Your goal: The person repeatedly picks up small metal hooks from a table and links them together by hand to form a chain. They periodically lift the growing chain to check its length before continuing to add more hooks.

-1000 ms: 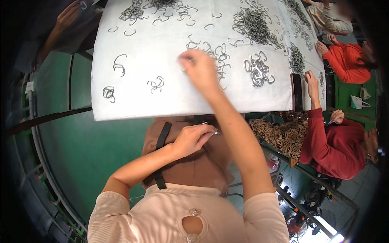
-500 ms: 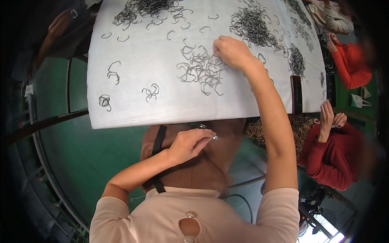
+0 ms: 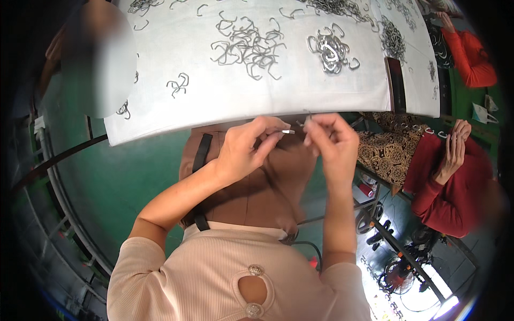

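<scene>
While our left hand [image 3: 247,150] pinches a small metal piece [image 3: 288,131], our right hand [image 3: 331,140] grips a thin wire hook [image 3: 308,119]; both meet just near the white table [image 3: 225,101] edge, loose hooks [image 3: 247,45] farther off.

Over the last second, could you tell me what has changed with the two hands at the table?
The right hand drew back from the wire hooks on the white table to just below its near edge, where it now meets the left hand; its fingers pinch a thin wire piece. The left hand rose slightly and grips a small metal part. The hook piles look unmoved.
</scene>
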{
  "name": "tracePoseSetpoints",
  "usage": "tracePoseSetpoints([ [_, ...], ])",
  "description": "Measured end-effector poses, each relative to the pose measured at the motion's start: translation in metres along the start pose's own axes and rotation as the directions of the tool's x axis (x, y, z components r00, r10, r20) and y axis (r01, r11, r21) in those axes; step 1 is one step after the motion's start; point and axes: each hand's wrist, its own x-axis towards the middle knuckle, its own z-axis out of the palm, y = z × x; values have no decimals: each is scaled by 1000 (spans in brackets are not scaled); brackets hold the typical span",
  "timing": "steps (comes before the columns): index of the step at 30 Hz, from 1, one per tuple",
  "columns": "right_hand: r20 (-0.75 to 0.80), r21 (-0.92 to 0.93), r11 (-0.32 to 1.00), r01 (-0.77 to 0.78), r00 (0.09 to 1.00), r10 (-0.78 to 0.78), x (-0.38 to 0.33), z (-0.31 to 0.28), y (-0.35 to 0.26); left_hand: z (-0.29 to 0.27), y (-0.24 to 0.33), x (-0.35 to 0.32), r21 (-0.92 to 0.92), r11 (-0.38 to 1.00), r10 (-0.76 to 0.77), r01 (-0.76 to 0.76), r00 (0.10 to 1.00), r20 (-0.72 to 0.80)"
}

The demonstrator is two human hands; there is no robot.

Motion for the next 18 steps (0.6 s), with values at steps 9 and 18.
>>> tracePoseSetpoints([
  [9, -173, 235, 962, 137, 980, -98, -35, 13, 24, 19, 10, 5, -16, 999, 28, -28, 1000, 12],
  [18, -332, 150, 908, 391, 885, -326, -36, 5, 37, 12, 2, 60, 203, 965, 155, -166, 986, 68],
])
